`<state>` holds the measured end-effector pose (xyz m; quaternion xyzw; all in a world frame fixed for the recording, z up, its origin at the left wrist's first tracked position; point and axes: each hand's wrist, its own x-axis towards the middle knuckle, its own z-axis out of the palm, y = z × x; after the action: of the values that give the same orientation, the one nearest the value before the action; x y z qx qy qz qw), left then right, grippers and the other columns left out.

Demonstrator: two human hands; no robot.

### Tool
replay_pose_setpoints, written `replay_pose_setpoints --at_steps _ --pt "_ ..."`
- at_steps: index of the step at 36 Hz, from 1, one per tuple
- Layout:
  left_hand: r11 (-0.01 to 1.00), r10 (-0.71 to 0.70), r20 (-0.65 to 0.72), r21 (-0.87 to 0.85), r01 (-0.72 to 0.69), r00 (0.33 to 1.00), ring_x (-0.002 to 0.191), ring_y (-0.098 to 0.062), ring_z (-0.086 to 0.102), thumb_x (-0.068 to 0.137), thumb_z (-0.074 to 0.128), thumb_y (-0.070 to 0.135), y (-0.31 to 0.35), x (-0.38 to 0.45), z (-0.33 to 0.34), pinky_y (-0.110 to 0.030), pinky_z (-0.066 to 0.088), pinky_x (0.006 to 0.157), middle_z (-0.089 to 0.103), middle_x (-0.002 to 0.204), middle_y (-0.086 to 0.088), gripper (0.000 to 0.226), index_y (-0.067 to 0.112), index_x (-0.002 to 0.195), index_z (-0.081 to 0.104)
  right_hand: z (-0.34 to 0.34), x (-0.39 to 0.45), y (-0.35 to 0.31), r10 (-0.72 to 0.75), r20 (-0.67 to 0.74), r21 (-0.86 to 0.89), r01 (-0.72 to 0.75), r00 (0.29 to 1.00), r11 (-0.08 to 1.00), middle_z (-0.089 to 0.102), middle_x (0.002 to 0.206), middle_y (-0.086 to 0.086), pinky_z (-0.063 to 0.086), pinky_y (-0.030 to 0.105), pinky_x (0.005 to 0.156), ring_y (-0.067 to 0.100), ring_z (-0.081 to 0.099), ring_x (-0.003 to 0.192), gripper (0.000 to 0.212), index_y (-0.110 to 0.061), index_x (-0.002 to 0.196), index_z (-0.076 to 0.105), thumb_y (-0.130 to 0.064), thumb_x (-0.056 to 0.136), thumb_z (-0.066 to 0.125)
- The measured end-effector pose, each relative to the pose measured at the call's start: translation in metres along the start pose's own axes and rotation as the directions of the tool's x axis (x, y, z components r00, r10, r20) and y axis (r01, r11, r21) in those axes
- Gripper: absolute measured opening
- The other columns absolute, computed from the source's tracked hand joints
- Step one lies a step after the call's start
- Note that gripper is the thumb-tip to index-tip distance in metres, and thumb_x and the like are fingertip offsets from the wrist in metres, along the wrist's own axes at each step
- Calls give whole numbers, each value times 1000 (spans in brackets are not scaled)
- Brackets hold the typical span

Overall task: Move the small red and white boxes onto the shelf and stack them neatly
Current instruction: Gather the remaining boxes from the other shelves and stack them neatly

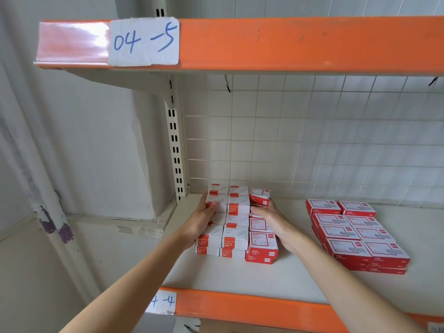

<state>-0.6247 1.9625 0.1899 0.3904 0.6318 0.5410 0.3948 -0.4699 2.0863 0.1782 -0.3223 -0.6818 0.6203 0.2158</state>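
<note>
Several small red and white boxes (236, 227) stand stacked in three rows at the back left of the cream shelf (264, 277). My left hand (200, 218) lies with straight fingers against the left side of the stack. My right hand (274, 221) presses against the stack's right side, fingers reaching toward a tilted box (259, 195) at the back of the right row. A second block of red and white boxes (355, 234) sits stacked further right, apart from both hands.
An orange shelf edge (252, 306) runs along the front, with a paper label (163, 301). The upper shelf's orange beam (288, 42) hangs overhead. A white wire grid (312, 140) backs the shelf; a slotted upright (175, 145) stands at left.
</note>
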Motion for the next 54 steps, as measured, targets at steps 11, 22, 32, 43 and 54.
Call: replay_pose_setpoints --at_steps 11,22,32,43,54 --pt "999 -18 14 43 18 1000 103 -17 66 99 38 39 -7 -7 -11 -37 51 94 61 124 3 36 33 134 36 -4 -9 8 2 4 -22 -1 1000 1000 54 126 5 49 40 91 19 61 106 47 -27 128 31 -37 90 58" --pt "997 17 64 78 -22 998 109 -14 63 94 50 41 -4 -25 -7 -40 45 102 60 127 8 44 32 135 37 -1 -19 8 5 14 11 -5 1000 1000 62 116 -4 50 35 86 14 63 101 56 -25 135 30 -34 89 61" --pt "942 110 83 309 -131 990 105 1 60 73 80 18 -15 -42 -16 -28 49 97 62 115 15 61 37 116 41 -17 -52 2 32 292 -212 31 956 977 44 139 -15 48 9 69 2 47 121 105 -38 145 3 -26 72 77" --pt "893 192 2 414 -176 981 94 -4 59 71 80 22 -16 -44 -15 -5 47 70 59 104 14 62 31 114 37 -14 -55 -10 -19 218 -355 97 976 930 48 119 -25 38 -4 75 -19 49 101 83 -41 129 19 -8 77 74" --pt "920 142 -78 378 -103 987 97 -8 66 68 82 30 -26 -44 -13 -34 55 86 69 108 9 57 21 118 57 -22 -58 8 -4 177 -405 77 984 911 54 130 -16 45 25 99 2 50 121 82 -36 137 30 -18 74 79"
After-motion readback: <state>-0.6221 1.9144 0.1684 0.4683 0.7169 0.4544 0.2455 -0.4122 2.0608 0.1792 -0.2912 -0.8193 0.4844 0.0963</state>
